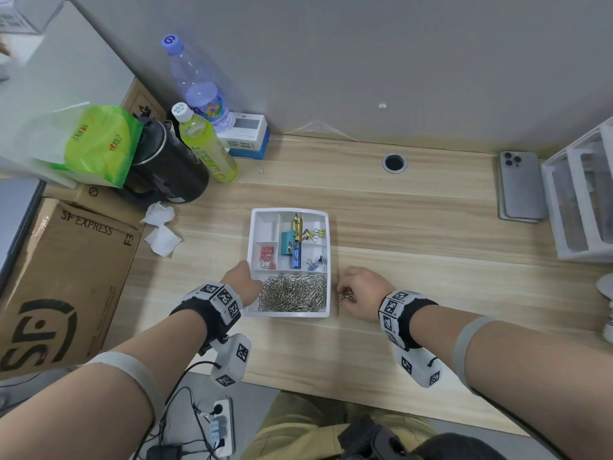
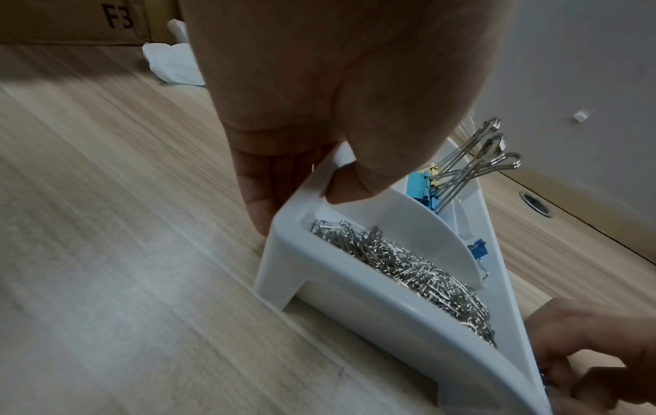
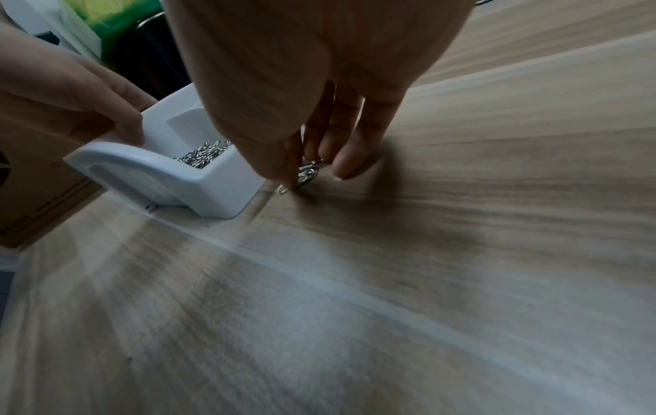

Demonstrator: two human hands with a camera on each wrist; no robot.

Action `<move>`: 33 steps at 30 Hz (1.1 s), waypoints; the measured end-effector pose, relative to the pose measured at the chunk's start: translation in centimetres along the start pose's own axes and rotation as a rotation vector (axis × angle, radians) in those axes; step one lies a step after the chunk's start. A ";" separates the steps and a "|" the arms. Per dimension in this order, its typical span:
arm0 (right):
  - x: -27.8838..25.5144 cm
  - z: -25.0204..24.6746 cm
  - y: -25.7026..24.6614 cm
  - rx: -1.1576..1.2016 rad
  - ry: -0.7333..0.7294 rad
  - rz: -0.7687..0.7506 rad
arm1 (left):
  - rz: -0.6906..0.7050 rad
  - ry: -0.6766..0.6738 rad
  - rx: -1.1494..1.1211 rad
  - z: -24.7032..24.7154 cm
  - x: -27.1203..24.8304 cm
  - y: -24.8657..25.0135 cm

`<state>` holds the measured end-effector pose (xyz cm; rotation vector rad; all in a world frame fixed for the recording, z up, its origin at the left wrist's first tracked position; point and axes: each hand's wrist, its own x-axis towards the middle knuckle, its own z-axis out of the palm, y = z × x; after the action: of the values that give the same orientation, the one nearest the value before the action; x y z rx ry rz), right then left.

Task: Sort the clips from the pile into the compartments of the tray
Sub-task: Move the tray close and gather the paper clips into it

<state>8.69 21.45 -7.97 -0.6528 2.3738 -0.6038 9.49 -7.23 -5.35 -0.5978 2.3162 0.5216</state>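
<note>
Bracing the tray w/ the left hand: thumb hooks over the rim at its near-left corner, fingers down the outside wall, so the tray likely won't skid on the counter while clips get dropped in. Grip sits at the corner, prob. to keep the compartments clear for the other hand.

Right hand is on the counter just beside the tray's near-right corner, fingertips bunched round a small cluster of silver paper clips — pinching them together off the wood. That cluster looks like all that's left of the pile; no other loose clips visible.

Tray layout explains the sort: big near compartment holds the mass of silver paper clips, so the gathered ones prob. go there, a short hop over the rim. Pink binder clips in a left cell, small blue ones on the right, large teal, yellow & blue binder clips in the middle slot w/ wire handles sticking up.

Task looks nearly done, judging by the bare counter around.
</note>
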 end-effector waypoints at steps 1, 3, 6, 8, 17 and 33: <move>0.0 0.0 0.0 0.006 -0.004 -0.002 | 0.001 -0.001 -0.001 0.0 0.0 0.0; 0.0 0.0 0.0 0.009 -0.011 -0.012 | -0.005 -0.004 0.000 -0.1 -0.1 0.0; 0.2 0.0 0.2 0.007 -0.016 -0.004 | -0.005 -0.011 -0.009 -0.2 -0.1 -0.1; 0.4 0.0 0.2 0.011 -0.010 0.004 | -0.006 -0.013 -0.007 -0.2 -0.1 0.0; 1.0 -0.6 0.3 -0.048 0.039 -0.045 | 0.004 -0.004 0.023 -0.2 -0.1 0.0; 1.2 -1.3 0.2 -0.090 -0.047 -0.055 | 0.015 -0.020 -0.016 -0.2 0.4 -0.3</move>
<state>6.99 21.28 -7.69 -0.7658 2.3563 -0.5018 9.32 -7.63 -5.54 -0.5805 2.3009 0.5509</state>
